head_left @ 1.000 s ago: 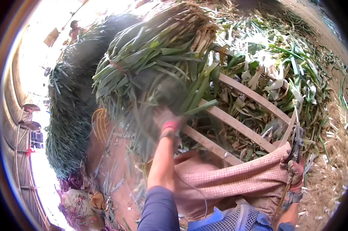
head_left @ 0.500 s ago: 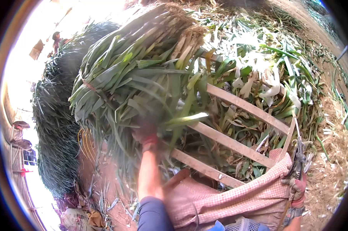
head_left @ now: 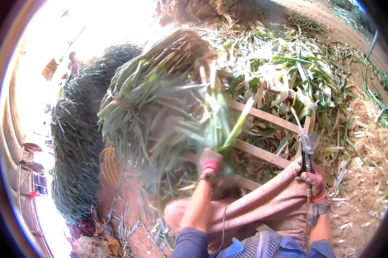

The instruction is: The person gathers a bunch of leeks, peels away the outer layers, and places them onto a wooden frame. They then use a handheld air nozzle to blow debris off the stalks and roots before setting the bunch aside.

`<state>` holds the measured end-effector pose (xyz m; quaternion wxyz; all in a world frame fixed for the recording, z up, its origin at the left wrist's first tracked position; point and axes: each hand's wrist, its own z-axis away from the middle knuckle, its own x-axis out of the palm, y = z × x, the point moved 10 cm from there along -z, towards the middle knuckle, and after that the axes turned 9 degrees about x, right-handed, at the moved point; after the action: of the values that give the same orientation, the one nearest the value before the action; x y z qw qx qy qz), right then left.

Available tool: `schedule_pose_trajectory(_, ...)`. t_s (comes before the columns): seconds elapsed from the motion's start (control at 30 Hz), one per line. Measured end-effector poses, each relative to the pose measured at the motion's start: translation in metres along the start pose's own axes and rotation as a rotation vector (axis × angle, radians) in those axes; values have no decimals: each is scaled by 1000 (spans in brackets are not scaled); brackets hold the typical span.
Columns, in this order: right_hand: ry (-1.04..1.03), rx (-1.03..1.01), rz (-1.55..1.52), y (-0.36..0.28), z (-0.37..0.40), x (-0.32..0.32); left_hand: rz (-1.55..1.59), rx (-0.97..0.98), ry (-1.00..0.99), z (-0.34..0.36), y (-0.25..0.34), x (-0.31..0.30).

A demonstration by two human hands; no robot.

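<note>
My left hand (head_left: 211, 161), in a grey-and-red glove, is closed round the leaves of some long green onions (head_left: 219, 122), blurred by motion. They stand up from my fist over a slatted wooden frame (head_left: 262, 155). Just left of them lies a big bundle of green onions (head_left: 136, 88), roots toward the far side. In my right hand (head_left: 315, 182), also gloved, is a dark air gun (head_left: 305, 161) with a thin nozzle pointing up and away. My right fingers wrap its handle, and a hose runs down past the wrist.
A pink checked cloth (head_left: 245, 210) covers my lap. Stripped leaves (head_left: 284, 81) are heaped under and beyond the slats. On the left a tall stack of green onions (head_left: 76, 150) stands near a yellow cord loop (head_left: 108, 165). Root trimmings (head_left: 366, 206) cover the ground at right.
My left hand has drawn out of the bundle's leaves and moved right, bringing some green onions along. My right hand still grips the air gun. The view has shifted a little.
</note>
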<state>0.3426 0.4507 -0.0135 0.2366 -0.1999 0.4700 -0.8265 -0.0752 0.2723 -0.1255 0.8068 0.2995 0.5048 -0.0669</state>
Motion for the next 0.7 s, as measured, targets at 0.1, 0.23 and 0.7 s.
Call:
schedule_pose_trajectory(0.1, -81, 9, 0, 11, 1, 12, -75, 103, -165, 62, 30, 44)
schedule_pose_trajectory(0.23, -99, 15, 84, 15, -1, 35, -143, 315, -560, 145, 49, 35)
schedule_pose_trajectory(0.7, 87, 110, -52, 17, -26, 25, -487, -52, 319, -104, -148, -148)
